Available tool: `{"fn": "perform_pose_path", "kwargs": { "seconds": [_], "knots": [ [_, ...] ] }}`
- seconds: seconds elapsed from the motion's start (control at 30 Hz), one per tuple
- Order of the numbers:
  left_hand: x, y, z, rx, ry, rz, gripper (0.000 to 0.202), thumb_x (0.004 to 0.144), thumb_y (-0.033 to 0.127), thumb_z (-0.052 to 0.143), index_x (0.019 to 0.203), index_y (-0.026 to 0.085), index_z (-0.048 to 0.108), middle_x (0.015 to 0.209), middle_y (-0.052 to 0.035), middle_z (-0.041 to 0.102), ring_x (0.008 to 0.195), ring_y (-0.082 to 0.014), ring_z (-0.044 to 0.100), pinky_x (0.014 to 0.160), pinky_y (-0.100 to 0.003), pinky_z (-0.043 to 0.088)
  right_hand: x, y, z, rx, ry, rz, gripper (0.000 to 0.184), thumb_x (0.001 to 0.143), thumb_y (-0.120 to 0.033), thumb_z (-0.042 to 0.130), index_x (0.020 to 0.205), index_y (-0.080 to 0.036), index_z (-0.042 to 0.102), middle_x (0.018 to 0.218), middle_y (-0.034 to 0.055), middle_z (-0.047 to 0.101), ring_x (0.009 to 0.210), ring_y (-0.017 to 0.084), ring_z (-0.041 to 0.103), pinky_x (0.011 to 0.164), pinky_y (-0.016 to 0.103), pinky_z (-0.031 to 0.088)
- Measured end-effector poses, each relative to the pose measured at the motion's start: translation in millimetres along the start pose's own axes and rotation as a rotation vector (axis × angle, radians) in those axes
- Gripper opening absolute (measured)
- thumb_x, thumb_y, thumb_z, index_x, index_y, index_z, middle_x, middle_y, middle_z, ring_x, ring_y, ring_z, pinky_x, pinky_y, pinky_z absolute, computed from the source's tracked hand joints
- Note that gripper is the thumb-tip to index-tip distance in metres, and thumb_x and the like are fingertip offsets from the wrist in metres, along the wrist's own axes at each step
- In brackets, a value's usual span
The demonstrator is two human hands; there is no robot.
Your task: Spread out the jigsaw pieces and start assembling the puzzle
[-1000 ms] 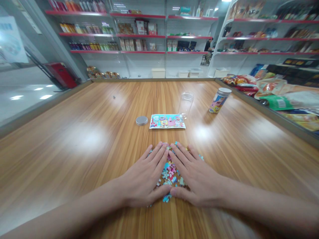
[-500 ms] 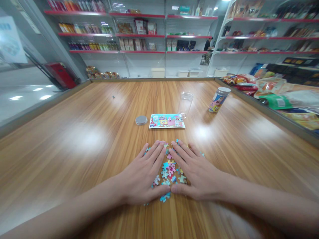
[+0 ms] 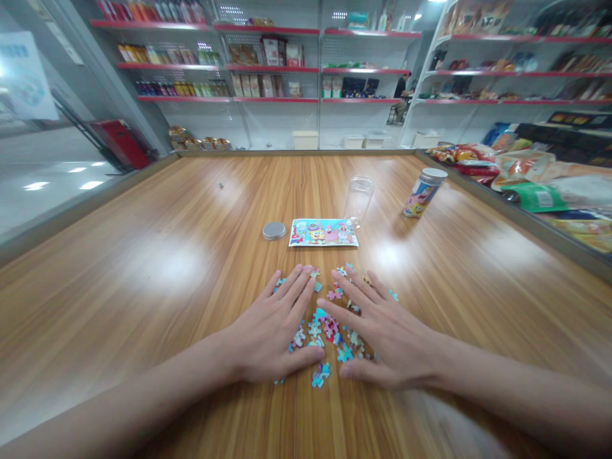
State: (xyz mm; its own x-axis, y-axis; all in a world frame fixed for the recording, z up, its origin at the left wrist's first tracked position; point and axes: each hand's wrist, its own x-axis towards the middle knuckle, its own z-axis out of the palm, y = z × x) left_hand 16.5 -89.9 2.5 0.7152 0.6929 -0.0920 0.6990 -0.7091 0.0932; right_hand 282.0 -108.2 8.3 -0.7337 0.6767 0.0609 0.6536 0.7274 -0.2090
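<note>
Loose jigsaw puzzle pieces (image 3: 329, 328) in blue, pink and yellow lie in a patch on the wooden table (image 3: 143, 344). My left hand (image 3: 272, 331) rests palm down over the left part of the patch, fingers stretched out. Over the right part my right hand (image 3: 382, 328) lies flat with its fingers spread. Some pieces are hidden beneath both palms. Just beyond the fingertips is a colourful cartoon picture sheet (image 3: 324, 233), with a round silver lid (image 3: 274, 231) to its left.
Behind the sheet stands a clear jar (image 3: 359, 201). A printed canister with a silver lid (image 3: 424, 193) is farther right. One tiny piece (image 3: 220, 186) lies far left. Packaged goods (image 3: 535, 185) line the right edge; stocked shelves (image 3: 272, 67) and a distant person (image 3: 400, 95) are behind.
My right hand has shifted slightly right, and the thumbs have parted. Several pieces between the hands have moved and spread. The left hand stays nearly in place.
</note>
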Motion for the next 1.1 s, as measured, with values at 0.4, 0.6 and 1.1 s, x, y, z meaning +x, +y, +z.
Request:
{"fn": "perform_pose_path", "kwargs": {
  "seconds": [0.4, 0.6, 1.1],
  "knots": [
    [-3.8, 3.2, 2.3, -0.014, 0.034, 0.028, 0.098, 0.092, 0.078, 0.032, 0.161, 0.015, 0.0, 0.166, -0.0147, -0.007, 0.155, -0.0362, -0.002, 0.124, -0.06, 0.012, 0.7, 1.1, 5.8, -0.007, -0.037, 0.043, 0.09, 0.092, -0.076, 0.039, 0.159, -0.019, 0.025, 0.165, 0.0227, 0.013, 0.152, 0.044, 0.011, 0.117, 0.069, 0.016],
    [-6.5, 3.6, 1.1, -0.054, 0.1, 0.101, 0.091, 0.094, 0.067, 0.041, 0.161, 0.019, 0.002, 0.167, -0.0115, -0.007, 0.155, -0.0347, -0.003, 0.125, -0.059, 0.013, 0.5, 1.2, 6.0, -0.024, -0.018, 0.052, 0.094, 0.091, -0.077, 0.039, 0.161, -0.016, 0.019, 0.165, 0.0227, 0.011, 0.153, 0.043, 0.01, 0.118, 0.067, 0.017],
    [-6.7, 0.2, 2.4, -0.098, 0.143, 0.015, 0.089, 0.093, 0.066, 0.045, 0.161, 0.023, 0.008, 0.168, -0.0086, 0.002, 0.155, -0.0354, 0.001, 0.124, -0.061, 0.017, 0.3, 6.4, 4.6, -0.087, 0.042, 0.104, 0.082, 0.099, -0.067, 0.035, 0.159, -0.012, 0.023, 0.165, 0.0202, 0.015, 0.154, 0.038, 0.012, 0.12, 0.063, 0.02]
  ]
}}
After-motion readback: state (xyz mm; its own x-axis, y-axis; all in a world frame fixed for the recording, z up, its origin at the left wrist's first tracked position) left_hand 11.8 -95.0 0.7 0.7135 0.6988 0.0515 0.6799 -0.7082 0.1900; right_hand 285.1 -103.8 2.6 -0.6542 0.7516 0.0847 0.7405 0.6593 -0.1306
